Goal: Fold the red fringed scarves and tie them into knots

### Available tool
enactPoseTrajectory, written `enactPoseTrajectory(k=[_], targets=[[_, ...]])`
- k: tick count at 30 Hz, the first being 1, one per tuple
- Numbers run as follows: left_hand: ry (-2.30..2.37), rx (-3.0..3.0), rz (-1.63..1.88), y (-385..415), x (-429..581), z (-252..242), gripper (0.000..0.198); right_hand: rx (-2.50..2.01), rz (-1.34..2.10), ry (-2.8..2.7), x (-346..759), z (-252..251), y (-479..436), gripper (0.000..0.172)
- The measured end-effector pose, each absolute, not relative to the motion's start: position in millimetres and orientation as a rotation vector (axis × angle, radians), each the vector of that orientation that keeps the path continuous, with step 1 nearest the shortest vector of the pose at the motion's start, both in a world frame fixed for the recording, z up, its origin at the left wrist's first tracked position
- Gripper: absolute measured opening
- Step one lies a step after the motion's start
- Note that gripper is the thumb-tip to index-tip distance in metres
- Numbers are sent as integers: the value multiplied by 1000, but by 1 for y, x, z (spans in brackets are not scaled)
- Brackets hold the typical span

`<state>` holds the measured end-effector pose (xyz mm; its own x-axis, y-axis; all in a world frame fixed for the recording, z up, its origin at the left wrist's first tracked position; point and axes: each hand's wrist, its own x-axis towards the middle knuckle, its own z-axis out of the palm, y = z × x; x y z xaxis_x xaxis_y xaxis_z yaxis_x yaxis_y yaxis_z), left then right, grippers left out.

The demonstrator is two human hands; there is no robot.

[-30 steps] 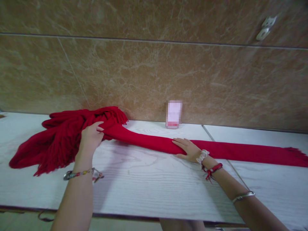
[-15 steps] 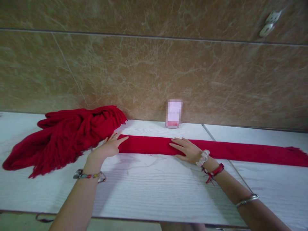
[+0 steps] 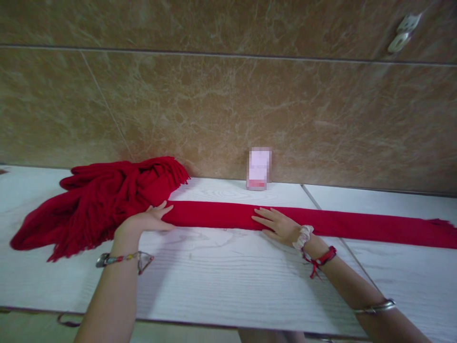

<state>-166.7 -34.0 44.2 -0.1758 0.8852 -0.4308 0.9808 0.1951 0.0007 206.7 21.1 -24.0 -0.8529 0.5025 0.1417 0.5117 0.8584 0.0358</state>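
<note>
A red scarf, folded into a long narrow strip with a fringed right end, lies along the white table. My left hand is at the strip's left end, thumb and fingers spread apart around its edge. Flat on the middle of the strip rests my right hand, its fingers stretched out and pointing left. Just left of my left hand is a heaped red fringed cloth, loosely crumpled; part of its border with the strip is hidden by that hand.
A phone-like upright object, blurred out, leans against the brown tiled wall behind the strip. The white wood-grain table has a seam on the right. A small white fitting is on the wall, upper right.
My left hand has slid left along the strip to its end, and its fingers now point more to the right. My right hand stays on the strip almost unmoved.
</note>
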Motion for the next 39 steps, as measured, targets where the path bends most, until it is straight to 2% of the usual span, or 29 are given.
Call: enactPoseTrajectory(k=[5,9,11,14,16,23,29,33,39], targets=[[2199,1833,-372,-34,-149,44,72,-834,-103,-2941,206,-24,21,46],[1833,2110,-223,-28,-124,35,76,-882,-120,-2947,204,-27,19,47],[1767,2189,-143,-23,-112,24,69,-904,-127,-2944,203,-28,18,46],[1959,2290,-32,-19,-103,4,53,-918,-128,-2939,203,-30,18,46],[2034,2358,6,-21,-112,-6,49,-914,-120,-2933,203,-30,18,46],[2236,2283,-111,-48,-176,-7,52,-869,-93,-2905,204,-30,20,47],[2414,2231,-194,-58,-161,8,49,-924,-80,-2889,201,-27,17,47],[2257,2482,-48,-40,-124,10,48,-940,-102,-2888,199,-25,15,48],[2120,2451,42,-21,-123,-11,51,-956,-88,-2897,201,-24,13,48]])
